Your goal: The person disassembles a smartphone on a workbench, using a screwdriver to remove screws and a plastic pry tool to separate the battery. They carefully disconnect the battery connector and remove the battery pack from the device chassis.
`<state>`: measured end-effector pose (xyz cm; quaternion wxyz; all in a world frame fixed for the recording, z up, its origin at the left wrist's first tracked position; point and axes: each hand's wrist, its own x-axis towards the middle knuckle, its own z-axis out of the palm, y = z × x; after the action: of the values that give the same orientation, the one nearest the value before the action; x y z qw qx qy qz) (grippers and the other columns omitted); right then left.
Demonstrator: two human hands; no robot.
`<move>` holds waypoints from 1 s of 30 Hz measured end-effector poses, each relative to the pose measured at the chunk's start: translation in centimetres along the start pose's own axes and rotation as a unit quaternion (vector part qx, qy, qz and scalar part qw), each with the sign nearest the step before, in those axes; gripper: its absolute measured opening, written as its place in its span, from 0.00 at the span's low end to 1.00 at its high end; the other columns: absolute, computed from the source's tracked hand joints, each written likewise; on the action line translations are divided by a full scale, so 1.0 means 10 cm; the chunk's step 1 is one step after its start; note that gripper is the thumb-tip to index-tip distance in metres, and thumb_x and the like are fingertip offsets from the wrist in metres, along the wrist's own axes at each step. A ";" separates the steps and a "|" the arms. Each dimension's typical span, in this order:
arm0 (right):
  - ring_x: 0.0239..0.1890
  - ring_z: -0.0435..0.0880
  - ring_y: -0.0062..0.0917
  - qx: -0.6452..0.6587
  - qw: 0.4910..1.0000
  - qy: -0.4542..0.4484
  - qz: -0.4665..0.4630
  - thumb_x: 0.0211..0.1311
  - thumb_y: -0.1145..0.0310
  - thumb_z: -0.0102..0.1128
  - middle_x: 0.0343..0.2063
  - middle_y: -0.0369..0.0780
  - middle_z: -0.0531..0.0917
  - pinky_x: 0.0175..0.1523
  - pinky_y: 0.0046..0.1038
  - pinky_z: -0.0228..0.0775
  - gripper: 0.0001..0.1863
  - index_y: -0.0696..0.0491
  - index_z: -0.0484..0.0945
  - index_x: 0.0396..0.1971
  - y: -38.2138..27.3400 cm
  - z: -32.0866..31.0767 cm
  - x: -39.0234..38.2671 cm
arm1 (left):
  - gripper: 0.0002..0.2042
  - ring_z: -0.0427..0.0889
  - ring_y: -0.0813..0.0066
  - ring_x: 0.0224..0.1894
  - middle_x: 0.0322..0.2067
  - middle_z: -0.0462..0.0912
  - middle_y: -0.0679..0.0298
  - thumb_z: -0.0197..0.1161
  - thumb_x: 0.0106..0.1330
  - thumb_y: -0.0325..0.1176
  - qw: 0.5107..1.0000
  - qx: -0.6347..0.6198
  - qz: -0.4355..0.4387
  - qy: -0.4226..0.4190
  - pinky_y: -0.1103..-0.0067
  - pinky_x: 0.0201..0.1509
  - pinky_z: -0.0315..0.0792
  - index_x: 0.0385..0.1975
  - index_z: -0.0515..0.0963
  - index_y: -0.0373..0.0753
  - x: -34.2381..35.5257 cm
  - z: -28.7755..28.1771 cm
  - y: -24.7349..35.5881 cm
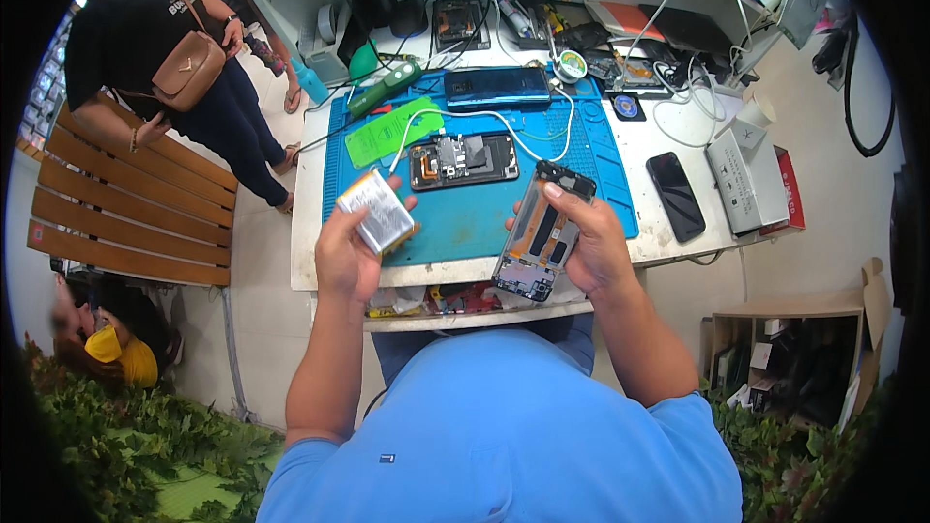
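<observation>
My left hand (349, 254) grips a silvery-white phone battery (378, 213) with yellowish edges, raised over the near left part of the blue work mat (436, 232). In my right hand (596, 247) is an opened phone frame (536, 247), tilted, its inner side with orange flex strips and black parts facing up. Between and beyond my hands lies an opened phone (465, 161) on the mat, its metal-covered inner parts showing. A white cable (509, 119) loops around it. Behind it rests a dark blue phone (496, 87).
A green card (392, 133) and a green handheld tool (386, 87) lie at the mat's left. On the right are a black phone (675, 197) and a white box (736, 179). Below the mat, an open drawer (455, 300) holds small parts. A person (165, 68) stands by the wooden bench (136, 199).
</observation>
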<state>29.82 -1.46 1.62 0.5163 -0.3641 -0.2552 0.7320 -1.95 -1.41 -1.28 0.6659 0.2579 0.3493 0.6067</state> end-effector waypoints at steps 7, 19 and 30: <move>0.45 0.89 0.28 -0.090 0.995 -0.012 -0.051 0.63 0.73 0.71 0.45 0.45 0.89 0.56 0.35 0.84 0.24 0.62 0.79 0.58 -0.08 -0.06 0.36 | 0.22 0.91 0.54 0.59 0.60 0.86 0.48 0.62 0.83 0.29 0.994 0.104 0.003 0.018 0.55 0.63 0.89 0.72 0.69 0.33 -0.25 -0.25 -0.22; 0.57 0.87 0.46 -0.709 0.681 -0.178 -0.049 0.59 0.57 0.71 0.53 0.58 0.86 0.62 0.40 0.75 0.39 0.62 0.68 0.66 -0.49 0.72 1.86 | 0.27 0.75 0.84 0.18 0.31 0.79 0.69 0.70 0.73 0.39 0.994 0.106 0.004 0.021 0.85 0.17 0.69 0.67 0.73 0.33 -0.23 -0.28 -0.02; 0.58 0.87 0.56 -0.750 0.606 -0.243 -0.104 0.58 0.59 0.68 0.53 0.62 0.87 0.61 0.49 0.76 0.37 0.65 0.71 0.64 -0.13 0.95 1.85 | 0.37 0.65 0.87 0.17 0.31 0.71 0.70 0.75 0.68 0.44 0.994 0.092 0.028 -0.053 0.87 0.18 0.59 0.69 0.67 0.30 -0.26 -0.43 -0.05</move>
<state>19.23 16.41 3.34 0.0538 -0.4033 -0.8673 0.2868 -5.00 -4.36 -3.94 0.6395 0.3595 0.3610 0.5758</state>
